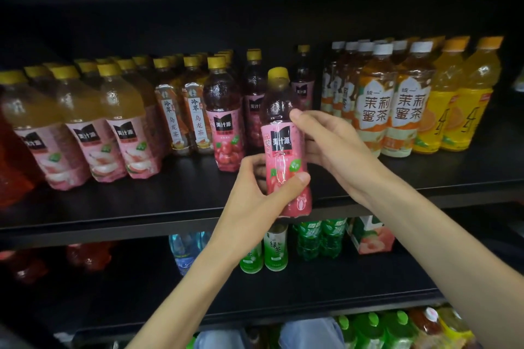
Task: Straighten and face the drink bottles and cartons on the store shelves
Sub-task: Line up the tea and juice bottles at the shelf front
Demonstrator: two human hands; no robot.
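Observation:
I hold a dark-red juice bottle with a pink label and a yellow cap upright in front of the black upper shelf. My left hand grips its lower half, thumb across the label front. My right hand holds its middle from the right, thumb at the label's top edge. Behind it stand more dark-red bottles of the same brand, with a gap in the row where the held bottle hovers.
Left on the shelf are pale peach-label bottles and oolong tea bottles. Right are white-capped jasmine tea bottles and yellow orange drinks. The lower shelf holds green tea bottles, green soda and a peach carton.

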